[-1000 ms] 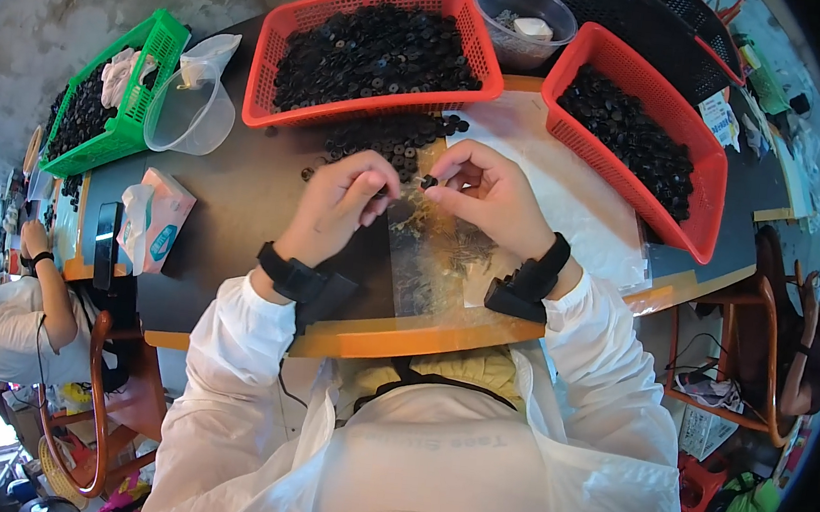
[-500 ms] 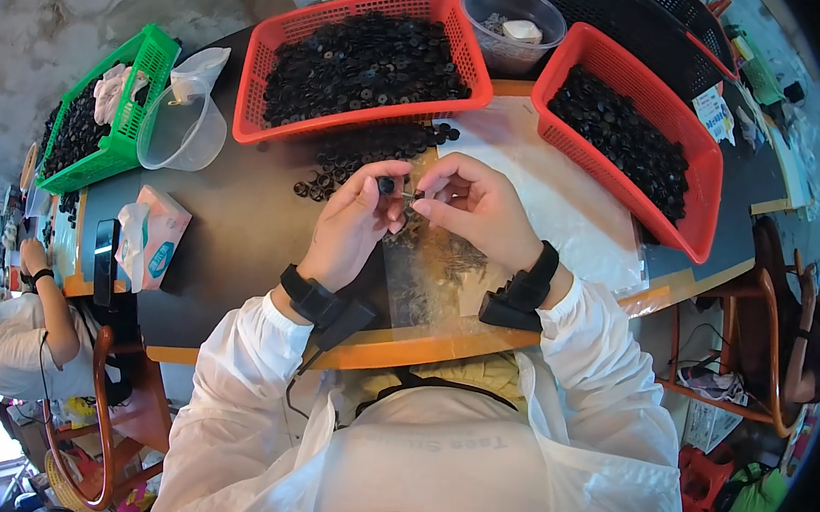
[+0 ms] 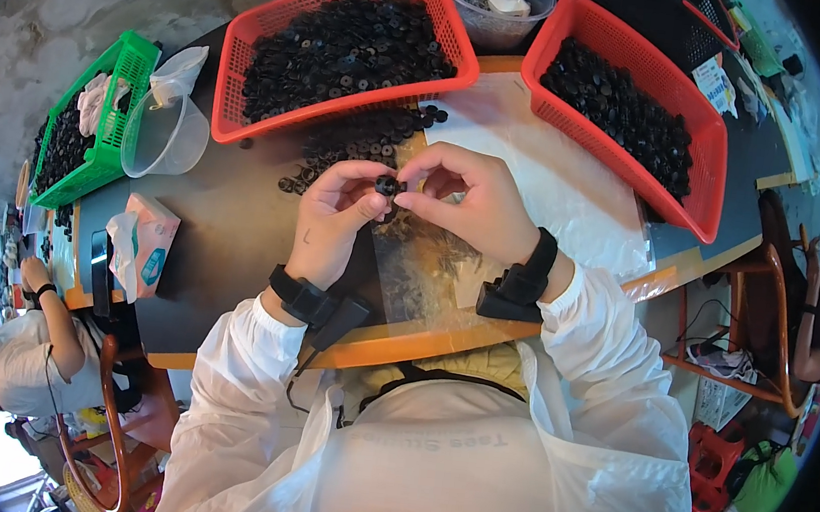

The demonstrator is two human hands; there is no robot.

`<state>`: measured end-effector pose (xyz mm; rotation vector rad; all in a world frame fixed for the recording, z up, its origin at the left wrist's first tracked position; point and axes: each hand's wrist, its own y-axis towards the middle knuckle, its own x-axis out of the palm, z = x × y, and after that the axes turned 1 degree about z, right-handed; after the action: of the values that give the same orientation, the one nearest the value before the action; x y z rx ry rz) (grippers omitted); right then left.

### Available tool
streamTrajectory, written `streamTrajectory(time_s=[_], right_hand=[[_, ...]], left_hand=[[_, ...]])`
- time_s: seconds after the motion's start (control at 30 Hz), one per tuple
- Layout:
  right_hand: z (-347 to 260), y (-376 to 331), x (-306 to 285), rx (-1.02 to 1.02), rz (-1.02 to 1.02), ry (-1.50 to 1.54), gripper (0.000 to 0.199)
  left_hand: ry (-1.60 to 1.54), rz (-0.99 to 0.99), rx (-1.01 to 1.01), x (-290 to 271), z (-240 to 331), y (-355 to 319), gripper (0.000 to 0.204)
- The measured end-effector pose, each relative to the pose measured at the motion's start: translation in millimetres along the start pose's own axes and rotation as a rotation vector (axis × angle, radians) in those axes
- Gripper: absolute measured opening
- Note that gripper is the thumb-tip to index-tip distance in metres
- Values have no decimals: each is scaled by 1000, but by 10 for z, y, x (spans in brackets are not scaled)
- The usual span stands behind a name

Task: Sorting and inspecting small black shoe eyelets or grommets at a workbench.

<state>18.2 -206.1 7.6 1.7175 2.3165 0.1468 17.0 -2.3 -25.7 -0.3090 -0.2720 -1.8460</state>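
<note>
Over the middle of the table my two hands meet at the fingertips. Between the thumb and fingers of my left hand (image 3: 330, 226) is a small round black part (image 3: 385, 185). My right hand (image 3: 466, 202) pinches a smaller dark piece (image 3: 401, 187) against the right side of that part; its exact kind is too small to tell. Just beyond my fingers lies a loose heap of black ring-shaped parts (image 3: 367, 142) on the tabletop. A red basket (image 3: 342, 119) full of black discs stands behind the heap.
A second red basket (image 3: 629, 169) of black parts stands at the right, beside a plastic sheet (image 3: 540, 160). Clear tubs (image 3: 494, 30) stand at the back and left. A green basket (image 3: 107, 139), a tissue box (image 3: 156, 247) and a seated person (image 3: 30, 351) are at the left.
My hands have come together, and the small piece in my right hand now meets the black part in my left. The view has shifted slightly.
</note>
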Motion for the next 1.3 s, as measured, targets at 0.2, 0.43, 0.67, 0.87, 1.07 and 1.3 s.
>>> streamTrajectory(time_s=[0.2,0.43,0.67,0.87,1.07,1.3], right_hand=[[-18,-11,-10,-24,-7,-78,20],[-22,-26,35,-34,31,-41,18],[2,-37,12,-3,12,-37,19],[-34,-25,-7,4,4,-40,18],[-35,-33,23,55,59,161,18],[-9,-28,-4,-55,38,-26,18]], left_hand=[[187,37,100,38,51,-24,32],[250,26,164,41,66,-37,31],[258,26,126,54,105,-63,27],[223,0,194,71,109,-38,27],[230,36,119,61,99,-61,27],[208,50,148,81,100,-53,27]])
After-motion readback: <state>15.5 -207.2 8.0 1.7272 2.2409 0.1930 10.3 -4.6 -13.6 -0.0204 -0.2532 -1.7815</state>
